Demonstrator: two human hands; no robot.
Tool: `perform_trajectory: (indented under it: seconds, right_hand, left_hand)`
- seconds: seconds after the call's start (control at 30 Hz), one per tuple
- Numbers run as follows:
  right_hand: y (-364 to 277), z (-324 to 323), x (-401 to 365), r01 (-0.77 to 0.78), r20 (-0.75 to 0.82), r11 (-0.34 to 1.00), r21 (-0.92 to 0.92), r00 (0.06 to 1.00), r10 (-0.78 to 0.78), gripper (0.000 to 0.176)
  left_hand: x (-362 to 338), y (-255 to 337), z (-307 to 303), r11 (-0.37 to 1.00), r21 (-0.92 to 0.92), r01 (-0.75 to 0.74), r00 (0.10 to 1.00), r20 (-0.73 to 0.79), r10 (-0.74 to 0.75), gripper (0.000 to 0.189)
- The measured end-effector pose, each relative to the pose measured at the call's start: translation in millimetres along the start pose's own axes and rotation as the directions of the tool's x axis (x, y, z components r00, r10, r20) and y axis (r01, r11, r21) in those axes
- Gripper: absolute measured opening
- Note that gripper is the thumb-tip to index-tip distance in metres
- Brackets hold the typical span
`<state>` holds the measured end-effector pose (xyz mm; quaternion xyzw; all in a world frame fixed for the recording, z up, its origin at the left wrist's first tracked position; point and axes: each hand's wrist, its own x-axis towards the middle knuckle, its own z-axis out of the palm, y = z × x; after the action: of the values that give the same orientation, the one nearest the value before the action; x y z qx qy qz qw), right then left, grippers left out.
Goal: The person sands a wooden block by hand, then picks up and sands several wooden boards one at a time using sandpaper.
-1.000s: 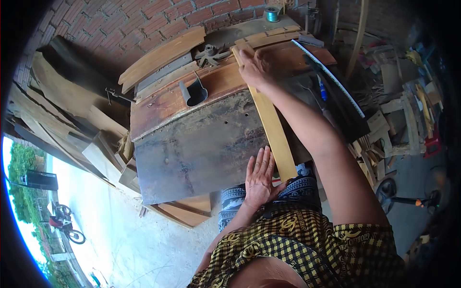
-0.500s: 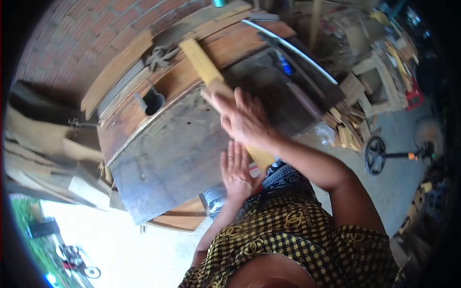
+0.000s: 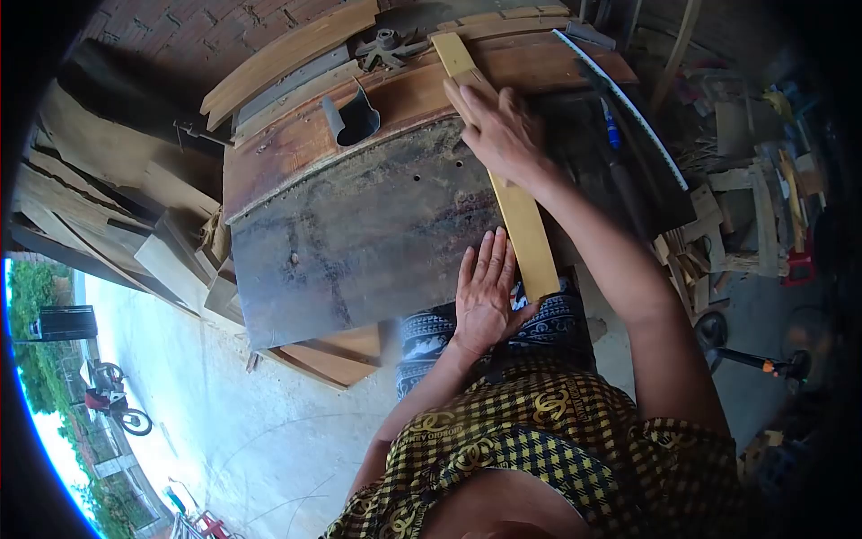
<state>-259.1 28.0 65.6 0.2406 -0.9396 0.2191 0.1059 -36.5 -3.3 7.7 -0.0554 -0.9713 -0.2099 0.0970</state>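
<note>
A long, narrow yellowish wooden board [image 3: 523, 235] lies on the dark worktop and runs away from my body. My right hand [image 3: 503, 130] is over its far half, with fingers bent round a small flat wooden block [image 3: 470, 87] on the board; the palm covers most of this block. Flat on the worktop, my left hand [image 3: 485, 296] rests to the left of the board's near end. Its fingers are stretched out and its thumb reaches toward the board's edge.
A curved metal piece [image 3: 352, 121] and a spoked metal part [image 3: 388, 49] sit toward the worktop's back. On the right lie a long saw blade [image 3: 620, 103] and a blue-marked tool [image 3: 611, 126]. Wood offcuts [image 3: 696, 269] are piled beyond the right edge. Planks [image 3: 296, 54] line the back.
My right hand has slid along the board toward its far end with the block. My left hand stays near the board's near end. The whole view has shifted.
</note>
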Motion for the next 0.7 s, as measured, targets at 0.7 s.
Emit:
perform_trajectory:
  seconds: [0.7]
  right_hand:
    - [4.6,43.1,133.0,-0.038,-0.116,0.994,0.099,0.992,0.05,0.054]
  left_hand:
    - [-2.3,-5.4,1.1,0.997,-0.08,-0.012,1.0,0.019,0.014,0.096]
